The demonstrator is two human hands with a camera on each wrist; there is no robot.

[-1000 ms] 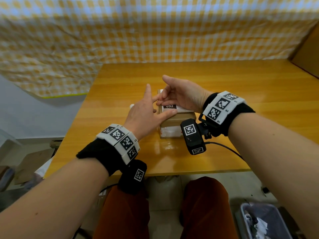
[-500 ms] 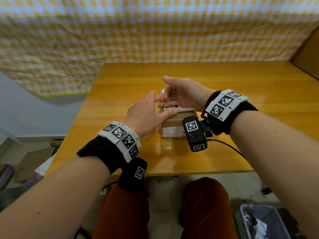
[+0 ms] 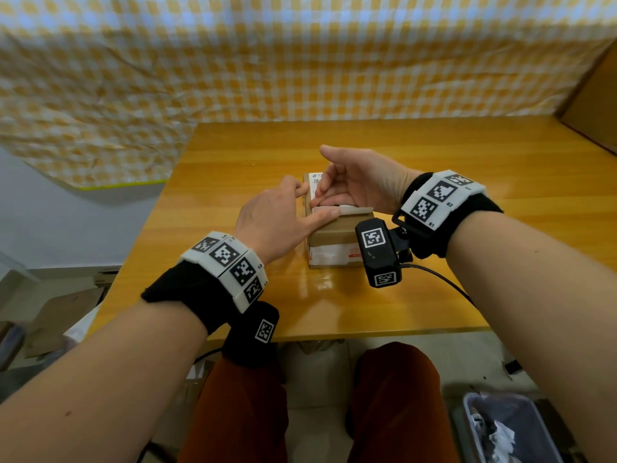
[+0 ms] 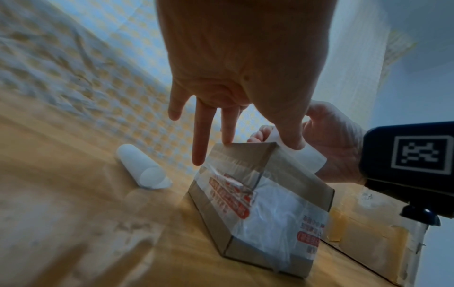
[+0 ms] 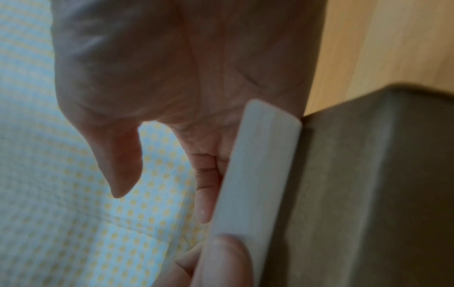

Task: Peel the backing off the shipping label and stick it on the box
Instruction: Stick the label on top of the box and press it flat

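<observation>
A small brown cardboard box (image 3: pixel 334 240) with old tape and red print stands in the middle of the wooden table (image 3: pixel 434 155). The white shipping label (image 3: pixel 315 183) lies on its top, with its near edge (image 4: pixel 312 159) sticking out past the box rim. My left hand (image 3: pixel 283 215) reaches in from the left with straight fingers, its thumb (image 4: pixel 291 139) pressing the label's near edge. Over the box top, my right hand (image 3: pixel 357 185) lays its fingers flat on the label, thumb raised. In the right wrist view the label edge (image 5: pixel 258 165) runs along the box side (image 5: pixel 368 194).
A curled white sheet, apparently the backing (image 4: pixel 142 170), lies on the table left of the box. A checked cloth (image 3: pixel 233 61) hangs behind the table. A bin with paper scraps (image 3: pixel 507 429) stands on the floor at lower right. A flat taped carton (image 4: pixel 368 242) lies right of the box.
My left hand's raised finger has come down and its thumb has slid along onto the label's near edge. The right fingers now cover the printed part of the label. The box has stayed put.
</observation>
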